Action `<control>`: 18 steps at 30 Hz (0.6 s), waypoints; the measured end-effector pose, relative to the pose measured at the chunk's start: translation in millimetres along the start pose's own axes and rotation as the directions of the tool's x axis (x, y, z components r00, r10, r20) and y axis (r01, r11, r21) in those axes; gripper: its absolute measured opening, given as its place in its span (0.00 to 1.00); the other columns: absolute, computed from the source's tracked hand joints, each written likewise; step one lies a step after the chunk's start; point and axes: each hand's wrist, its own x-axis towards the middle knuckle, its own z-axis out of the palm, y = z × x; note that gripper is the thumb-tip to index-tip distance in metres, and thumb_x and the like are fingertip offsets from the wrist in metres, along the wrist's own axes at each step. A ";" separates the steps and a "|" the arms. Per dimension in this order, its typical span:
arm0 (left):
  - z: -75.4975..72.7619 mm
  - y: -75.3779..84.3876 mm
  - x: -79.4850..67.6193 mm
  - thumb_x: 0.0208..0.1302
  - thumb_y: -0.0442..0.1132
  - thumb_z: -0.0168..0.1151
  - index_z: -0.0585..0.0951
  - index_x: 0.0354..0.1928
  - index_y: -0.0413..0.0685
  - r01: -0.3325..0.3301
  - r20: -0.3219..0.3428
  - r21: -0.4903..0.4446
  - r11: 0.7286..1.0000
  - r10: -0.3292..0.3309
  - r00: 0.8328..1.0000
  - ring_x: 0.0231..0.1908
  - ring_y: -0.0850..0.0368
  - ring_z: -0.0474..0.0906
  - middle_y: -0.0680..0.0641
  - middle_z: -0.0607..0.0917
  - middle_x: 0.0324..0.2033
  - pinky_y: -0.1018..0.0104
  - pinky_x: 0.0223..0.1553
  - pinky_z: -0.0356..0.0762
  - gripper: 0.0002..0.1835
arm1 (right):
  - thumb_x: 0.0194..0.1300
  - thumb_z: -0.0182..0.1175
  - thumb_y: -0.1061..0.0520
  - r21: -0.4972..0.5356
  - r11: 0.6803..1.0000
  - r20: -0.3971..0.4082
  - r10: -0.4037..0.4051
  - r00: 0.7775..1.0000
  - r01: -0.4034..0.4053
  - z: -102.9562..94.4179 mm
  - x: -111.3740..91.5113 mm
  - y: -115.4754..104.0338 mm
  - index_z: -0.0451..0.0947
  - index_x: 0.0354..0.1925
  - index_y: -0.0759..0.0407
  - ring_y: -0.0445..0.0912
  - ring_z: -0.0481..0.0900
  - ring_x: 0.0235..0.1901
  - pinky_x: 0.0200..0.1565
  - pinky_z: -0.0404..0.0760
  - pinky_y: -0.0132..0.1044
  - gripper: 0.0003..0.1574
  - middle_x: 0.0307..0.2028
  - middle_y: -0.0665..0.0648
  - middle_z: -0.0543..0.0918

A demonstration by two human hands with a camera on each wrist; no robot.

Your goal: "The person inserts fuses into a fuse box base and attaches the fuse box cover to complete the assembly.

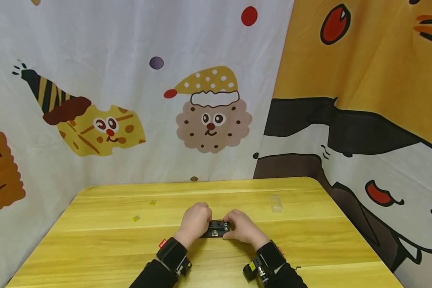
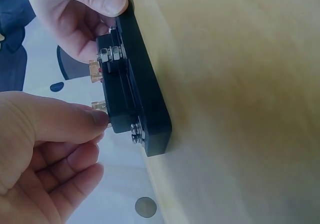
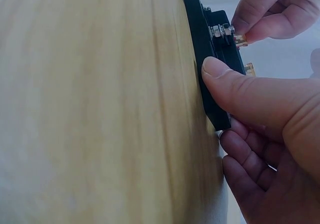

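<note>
A black fuse block (image 1: 217,229) with metal studs and nuts lies on the table between both hands. My right hand (image 1: 242,227) grips its right end, the thumb pressed along the base edge in the right wrist view. My left hand (image 1: 196,222) pinches an amber blade fuse (image 3: 241,40) between thumb and finger, at the top of the block. How deep that fuse sits cannot be made out. Nearer the right hand, a second amber fuse (image 2: 95,71) stands up from the block.
Two small yellow pieces, one nearer (image 1: 136,218) and one farther (image 1: 153,202), lie on the table's left side. A clear plastic box (image 1: 275,203) is at the back right. A printed curtain (image 1: 129,48) hangs behind the wooden table (image 1: 104,252).
</note>
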 end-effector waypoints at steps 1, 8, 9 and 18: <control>-0.3 0.2 0.1 0.46 0.26 0.69 0.79 0.16 0.50 -0.004 0.002 0.001 1.000 0.004 1.000 0.23 0.60 0.71 0.56 0.71 0.20 0.67 0.24 0.71 0.13 | 0.47 0.80 0.54 -0.002 1.000 -0.001 -0.004 1.000 0.004 0.0 0.1 0.1 0.80 0.43 0.58 0.48 0.75 0.44 0.52 0.73 0.48 0.27 0.41 0.50 0.77; -0.5 0.8 -0.2 0.46 0.25 0.69 0.78 0.15 0.50 -0.030 0.010 0.013 0.999 0.030 1.000 0.22 0.60 0.70 0.55 0.70 0.19 0.66 0.23 0.71 0.14 | 0.47 0.79 0.55 0.004 1.000 -0.006 -0.007 1.000 0.007 0.7 -0.5 1.4 0.80 0.43 0.59 0.49 0.75 0.44 0.52 0.73 0.49 0.26 0.42 0.52 0.77; -0.3 0.7 -0.2 0.46 0.25 0.69 0.78 0.15 0.50 -0.033 0.010 0.015 0.999 0.032 0.999 0.22 0.60 0.70 0.55 0.70 0.19 0.66 0.24 0.71 0.14 | 0.47 0.79 0.55 0.005 1.000 -0.004 -0.008 1.000 0.008 0.8 -0.6 1.6 0.80 0.43 0.59 0.49 0.75 0.44 0.52 0.73 0.49 0.26 0.42 0.52 0.77; -0.1 0.9 -1.0 0.46 0.26 0.70 0.80 0.16 0.50 -0.036 -0.004 0.031 0.999 0.036 0.999 0.23 0.59 0.72 0.55 0.71 0.19 0.65 0.24 0.73 0.12 | 0.47 0.79 0.55 0.010 1.000 0.000 0.004 1.000 -0.004 1.4 -0.6 1.4 0.80 0.43 0.59 0.48 0.74 0.44 0.52 0.73 0.49 0.26 0.41 0.52 0.77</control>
